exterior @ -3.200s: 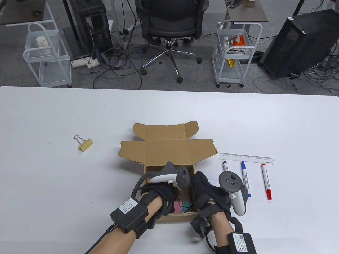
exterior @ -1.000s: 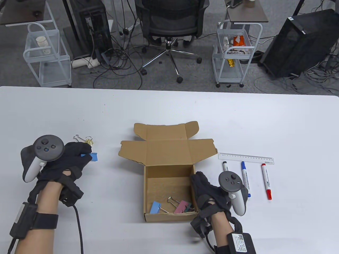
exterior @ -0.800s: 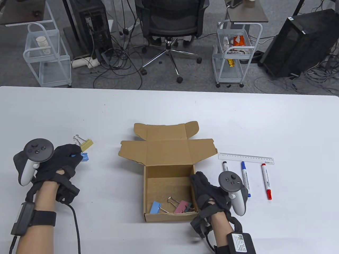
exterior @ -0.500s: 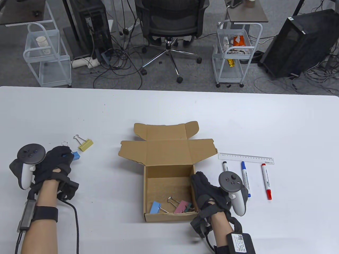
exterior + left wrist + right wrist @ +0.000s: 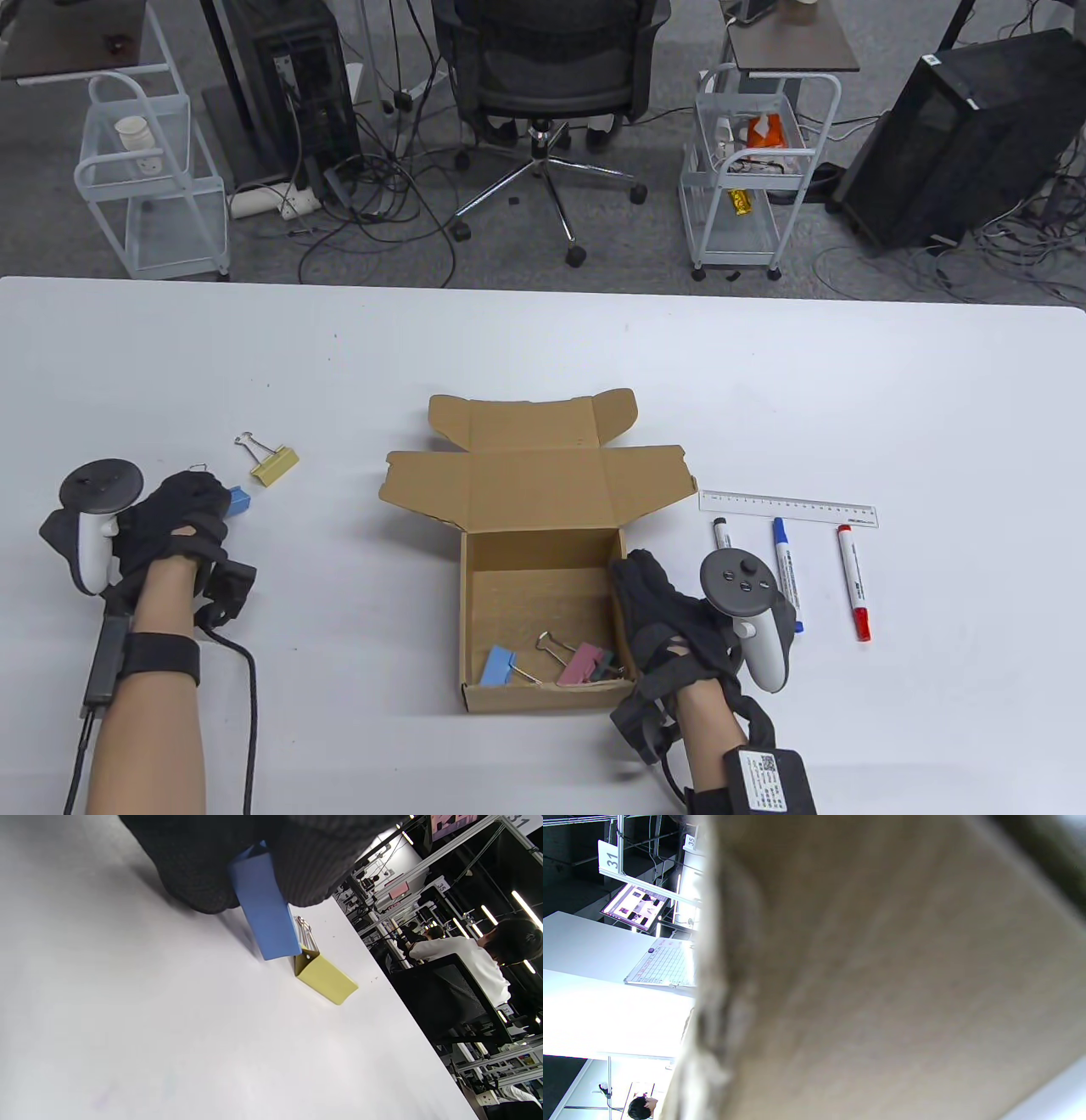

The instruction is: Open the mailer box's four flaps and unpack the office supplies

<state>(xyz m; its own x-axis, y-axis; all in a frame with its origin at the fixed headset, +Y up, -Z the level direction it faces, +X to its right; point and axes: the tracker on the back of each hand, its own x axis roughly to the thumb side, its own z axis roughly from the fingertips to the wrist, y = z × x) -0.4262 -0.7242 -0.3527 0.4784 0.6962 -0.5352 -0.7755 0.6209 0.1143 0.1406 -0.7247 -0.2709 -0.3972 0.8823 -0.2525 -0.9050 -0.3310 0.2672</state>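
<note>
Left hand point(image 5: 174, 531) pinches blue binder clip point(image 5: 265, 918) (near yellow clip point(image 5: 273, 465)); right hand point(image 5: 670, 624) grips mailer box point(image 5: 543, 594) wall.

Mailer box point(image 5: 543, 586) mid-table point(image 5: 509, 348); 3 markers point(image 5: 786, 574) right, 2 clips point(image 5: 273, 465) left.

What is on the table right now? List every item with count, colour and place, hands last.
mailer box: 1, brown cardboard, table centre, flaps open
binder clips in box: at least 3, blue, pink and a darker one, near wall
yellow binder clip: 1, table left
blue binder clip: 1, pinched by left hand beside the yellow one
ruler: 1, clear, right of box
markers: 3, black, blue, red caps, below ruler
left hand: black glove, table left
right hand: black glove, on box's right wall
</note>
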